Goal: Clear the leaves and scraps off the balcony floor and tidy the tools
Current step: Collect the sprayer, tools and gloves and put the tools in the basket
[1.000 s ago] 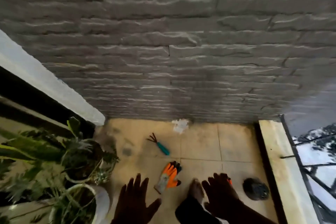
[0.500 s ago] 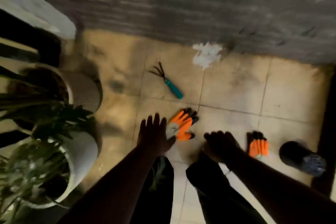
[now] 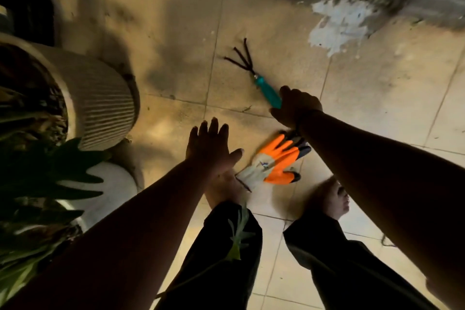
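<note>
Rake [image 3: 254, 70] on floor tiles [image 3: 176, 33]: right hand [image 3: 295, 107] grips its teal handle. Left hand [image 3: 211, 150] spread flat, empty, beside orange glove [image 3: 274, 162].

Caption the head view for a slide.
Right hand grips the hand rake; left hand open beside an orange glove.

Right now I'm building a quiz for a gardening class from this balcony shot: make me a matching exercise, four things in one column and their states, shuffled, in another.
Things:
1. small hand rake with teal handle
2. orange and grey work glove
3. ribbed beige plant pot
4. left hand

States:
A. fingers spread, holding nothing
B. standing upright by the green leaves
C. handle gripped by the right hand
D. lying flat on the tiled floor

Pairs: 1-C, 2-D, 3-B, 4-A
</note>
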A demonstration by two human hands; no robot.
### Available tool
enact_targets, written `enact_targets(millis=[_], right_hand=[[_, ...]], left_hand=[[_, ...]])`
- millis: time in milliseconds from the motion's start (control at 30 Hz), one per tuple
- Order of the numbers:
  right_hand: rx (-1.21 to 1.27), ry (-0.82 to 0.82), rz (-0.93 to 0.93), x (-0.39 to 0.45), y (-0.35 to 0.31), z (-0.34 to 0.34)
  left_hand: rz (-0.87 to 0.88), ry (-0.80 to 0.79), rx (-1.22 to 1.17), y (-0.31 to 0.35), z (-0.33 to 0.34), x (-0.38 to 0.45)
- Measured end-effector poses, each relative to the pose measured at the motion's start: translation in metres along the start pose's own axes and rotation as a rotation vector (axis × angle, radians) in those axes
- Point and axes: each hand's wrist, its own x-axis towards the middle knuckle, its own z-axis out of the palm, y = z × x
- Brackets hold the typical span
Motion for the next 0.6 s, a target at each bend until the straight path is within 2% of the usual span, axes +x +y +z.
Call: enact_targets(millis=[167, 300, 367, 467, 500, 533, 567, 600], right_hand=[[0.192, 0.002, 0.056, 0.024, -0.011, 0.008], [0.286, 0.060, 0.066, 0.019, -0.008, 0.011], [0.401, 0.159, 0.070, -0.004, -0.005, 0.001], [0.751, 0.153, 0.125, -0.047, -0.002, 0.015], [0.967, 0.159, 0.158, -0.059, 0.005, 0.029], [1.142, 0.092, 0.212, -0.076, 0.011, 0.039], [1.288, 0.093, 0.294, -0.094, 0.013, 0.039], [1.439, 0.042, 0.359, -0.103, 0.023, 0.070]], left_hand=[[0.033, -0.031, -0.038, -0.002, 0.003, 0.011], [0.020, -0.045, -0.138, 0.008, 0.002, 0.006], [-0.019, -0.046, -0.256, 0.016, -0.001, -0.001], [-0.127, -0.021, -0.609, 0.031, -0.010, -0.014], [-0.185, -0.032, -0.738, 0.036, -0.014, -0.020], [-0.236, -0.015, -0.889, 0.041, -0.020, -0.027], [-0.303, -0.016, -1.078, 0.039, -0.022, -0.031], [-0.359, -0.012, -1.318, 0.042, -0.030, -0.038]])
